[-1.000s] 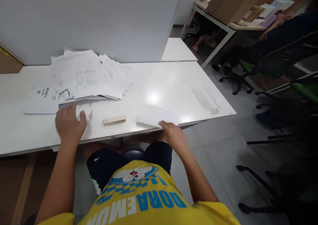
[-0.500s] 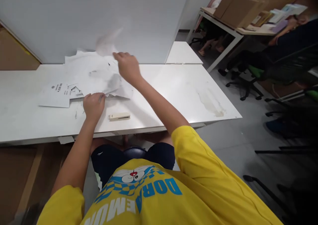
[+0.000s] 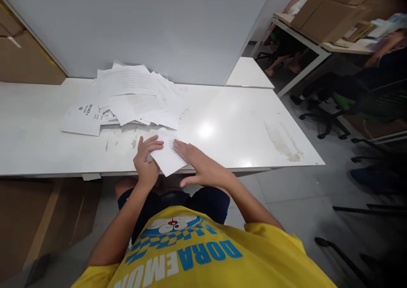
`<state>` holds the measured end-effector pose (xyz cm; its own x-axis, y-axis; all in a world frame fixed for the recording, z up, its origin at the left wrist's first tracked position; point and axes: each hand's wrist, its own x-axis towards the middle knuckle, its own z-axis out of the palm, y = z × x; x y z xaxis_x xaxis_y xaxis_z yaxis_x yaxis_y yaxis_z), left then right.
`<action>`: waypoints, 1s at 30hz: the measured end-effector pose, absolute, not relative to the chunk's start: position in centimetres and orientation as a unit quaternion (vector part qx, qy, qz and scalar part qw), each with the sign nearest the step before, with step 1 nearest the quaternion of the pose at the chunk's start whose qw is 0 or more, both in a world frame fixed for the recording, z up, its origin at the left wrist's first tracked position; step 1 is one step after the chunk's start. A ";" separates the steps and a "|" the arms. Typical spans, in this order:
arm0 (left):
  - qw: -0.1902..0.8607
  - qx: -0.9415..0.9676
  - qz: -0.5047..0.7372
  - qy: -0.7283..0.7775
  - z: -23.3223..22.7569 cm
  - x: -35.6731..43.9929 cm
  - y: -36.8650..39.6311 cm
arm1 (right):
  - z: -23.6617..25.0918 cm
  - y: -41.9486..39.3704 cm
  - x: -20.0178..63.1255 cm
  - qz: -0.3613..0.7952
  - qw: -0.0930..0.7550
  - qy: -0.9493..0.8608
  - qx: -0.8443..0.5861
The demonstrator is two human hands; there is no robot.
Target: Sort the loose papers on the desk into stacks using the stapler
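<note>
A small white sheet of paper (image 3: pixel 168 156) lies tilted at the table's front edge, one corner jutting over it. My left hand (image 3: pixel 148 161) holds its left side, fingers curled over the paper. On the right side my right hand (image 3: pixel 203 163) rests with fingers stretched out against the sheet, thumb held apart and below. Beyond the hands is a loose, uneven pile of printed papers (image 3: pixel 133 82) against the partition. A printed card-like sheet (image 3: pixel 81 120) sticks out at the pile's left. The cream stapler is out of sight.
The white table (image 3: pixel 229 127) carries smudges and a worn patch at the right. A grey partition (image 3: pixel 152 29) stands behind it. Cardboard boxes (image 3: pixel 28 59) are at the left. Across the aisle, a person sits near a desk with boxes (image 3: pixel 327 19) and an office chair (image 3: pixel 324 118).
My right hand has come down from the raised position above the pile to the table's front edge. My left hand has moved right and nearer. A small sheet is now between them; the stapler no longer shows.
</note>
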<state>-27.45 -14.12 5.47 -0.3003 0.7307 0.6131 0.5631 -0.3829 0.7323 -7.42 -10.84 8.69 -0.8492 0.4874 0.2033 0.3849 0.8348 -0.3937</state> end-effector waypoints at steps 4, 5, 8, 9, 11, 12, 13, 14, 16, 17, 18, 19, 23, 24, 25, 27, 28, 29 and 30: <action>0.183 0.643 0.572 0.477 5.8 -22.5 -12.7 | 5.6 -15.4 -2.7 0.049 0.221 -0.899 -0.376; 0.197 0.665 0.543 0.473 5.7 -21.6 -12.4 | 5.0 -16.1 -2.1 0.025 0.224 -0.885 -0.408; 0.173 0.715 0.431 0.522 4.9 -21.3 -11.6 | 3.3 -16.4 -1.1 -0.004 0.216 -0.852 -0.476; 0.148 0.719 0.395 0.552 4.6 -21.9 -11.4 | 2.7 -16.2 -1.1 -0.005 0.210 -0.849 -0.484; 0.095 0.715 0.338 0.604 4.1 -23.8 -10.9 | 1.6 -15.4 -1.4 0.004 0.190 -0.857 -0.480; 0.077 0.716 0.311 0.620 3.9 -25.0 -10.8 | 1.1 -15.1 -1.7 0.013 0.178 -0.863 -0.473; 0.065 0.722 0.285 0.628 3.6 -26.1 -10.8 | 0.5 -14.8 -2.1 0.022 0.167 -0.868 -0.467; 0.060 0.729 0.260 0.631 3.3 -27.1 -10.8 | 0.1 -14.6 -2.6 0.033 0.159 -0.871 -0.464; 0.065 0.740 0.226 0.630 2.6 -28.5 -11.1 | -0.7 -14.5 -3.7 0.052 0.155 -0.871 -0.463; 0.074 0.741 0.218 0.631 2.2 -29.0 -11.2 | -1.0 -14.5 -4.3 0.060 0.157 -0.870 -0.464; 0.085 0.739 0.215 0.633 1.8 -29.3 -11.4 | -1.3 -14.6 -4.8 0.067 0.160 -0.869 -0.464; 0.097 0.735 0.215 0.635 1.5 -29.4 -11.5 | -1.5 -14.7 -5.3 0.074 0.162 -0.869 -0.462; 0.104 0.730 0.233 0.634 0.9 -29.3 -11.9 | -1.8 -15.0 -6.5 0.093 0.152 -0.876 -0.449; 0.090 0.735 0.241 0.627 1.0 -29.2 -12.1 | -1.6 -15.1 -6.6 0.094 0.148 -0.878 -0.446; 0.072 0.742 0.249 0.618 1.1 -29.1 -12.3 | -1.5 -15.1 -6.7 0.095 0.145 -0.879 -0.445; 0.033 0.756 0.264 0.598 1.2 -28.9 -12.9 | -0.9 -15.1 -6.6 0.090 0.139 -0.883 -0.440; 0.018 0.762 0.267 0.590 1.2 -28.7 -13.1 | -0.6 -15.0 -6.5 0.087 0.135 -0.886 -0.435; 0.008 0.766 0.268 0.585 1.2 -28.6 -13.4 | -0.4 -14.9 -6.3 0.083 0.129 -0.890 -0.430; 0.002 0.767 0.269 0.582 1.1 -28.4 -13.6 | -0.1 -14.6 -6.2 0.080 0.123 -0.894 -0.424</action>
<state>-28.41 -13.58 1.14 0.1773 0.8947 0.4099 0.8926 -0.3216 0.3159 -6.16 -14.65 -0.12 -0.6101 0.7777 0.1513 0.7382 0.6274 -0.2478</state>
